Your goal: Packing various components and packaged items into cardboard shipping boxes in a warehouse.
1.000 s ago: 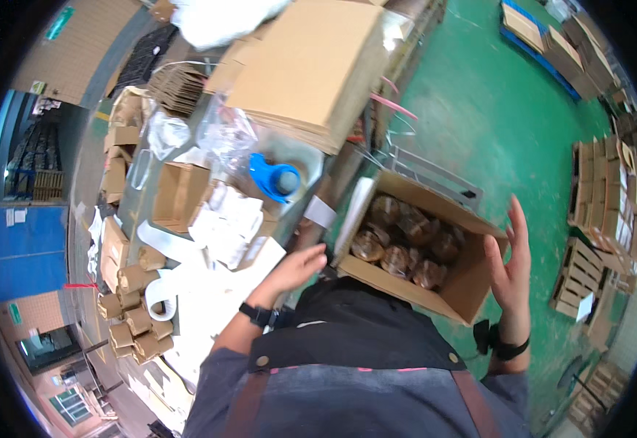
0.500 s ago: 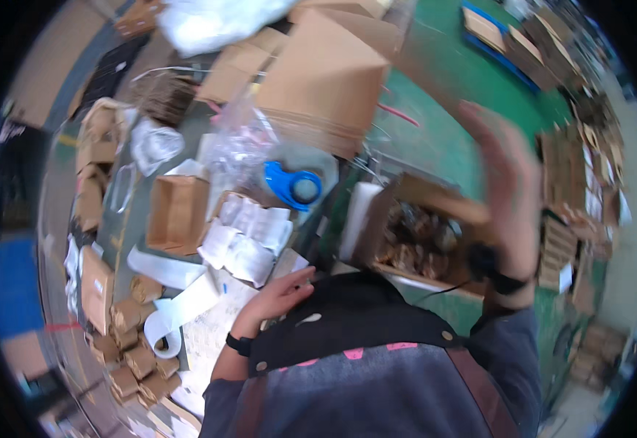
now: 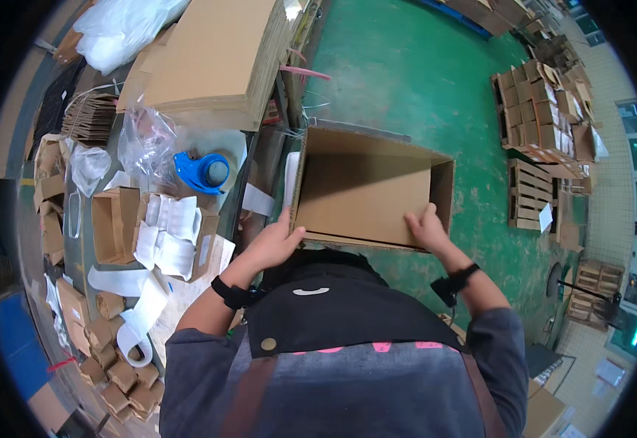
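Note:
In front of me stands an open cardboard box (image 3: 444,191). A flat brown cardboard sheet (image 3: 362,186) lies inside it and hides what is below. My left hand (image 3: 276,242) grips the box's near left corner, thumb along the rim. At the sheet's near right edge, my right hand (image 3: 429,228) is closed with the fingers bent, pinching the sheet. A narrow dark gap shows between the sheet and the near wall.
Left of the box, a worktable bears a blue tape dispenser (image 3: 203,172), a small open box (image 3: 115,225), white-wrapped pieces (image 3: 169,235) and stacked cardboard sheets (image 3: 201,58). Brown paper-wrapped bundles (image 3: 125,376) lie nearer. Loaded pallets (image 3: 545,109) stand on the green floor at right.
My right hand has come down from its raised, blurred position to the box. The sheet now covers the wrapped items seen inside before. My left hand has moved onto the box's corner.

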{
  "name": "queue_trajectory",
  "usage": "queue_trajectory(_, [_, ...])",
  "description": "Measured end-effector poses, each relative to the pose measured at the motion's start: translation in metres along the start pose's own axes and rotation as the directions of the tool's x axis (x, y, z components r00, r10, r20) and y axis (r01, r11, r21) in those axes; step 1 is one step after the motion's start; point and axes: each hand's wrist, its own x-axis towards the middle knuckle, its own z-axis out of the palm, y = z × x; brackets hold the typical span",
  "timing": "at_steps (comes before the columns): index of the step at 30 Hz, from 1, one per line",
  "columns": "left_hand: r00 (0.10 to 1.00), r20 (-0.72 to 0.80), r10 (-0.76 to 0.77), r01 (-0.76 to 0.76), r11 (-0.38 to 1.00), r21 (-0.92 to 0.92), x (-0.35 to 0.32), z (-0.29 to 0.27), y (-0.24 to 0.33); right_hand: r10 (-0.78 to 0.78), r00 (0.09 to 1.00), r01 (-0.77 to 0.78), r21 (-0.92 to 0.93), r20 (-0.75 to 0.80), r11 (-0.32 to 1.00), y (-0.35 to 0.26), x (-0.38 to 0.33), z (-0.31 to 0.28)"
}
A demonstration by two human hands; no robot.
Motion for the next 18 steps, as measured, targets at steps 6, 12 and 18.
queue_trajectory(6, [0.993, -0.092, 0.077, -0.090, 0.985, -0.147, -0.037, -0.003, -0.012, -0.179, 0.923, 0.349, -0.544, 0.341, 0.763, -0.087, 0.021, -0.076])
queue_trajectory(12, [1.000, 0.015, 0.025, -0.023, 0.995, -0.094, -0.126, -0.115, 0.064, -0.345, 0.736, 0.640, -0.435, 0.582, 0.633, -0.099, 0.097, 0.033])
queue_trajectory(18, [0.919, -0.393, -0.032, 0.040, 0.999, 0.013, -0.140, -0.299, 0.081, -0.155, 0.710, 0.356, -0.161, 0.687, 0.921, -0.048, 0.088, 0.135])
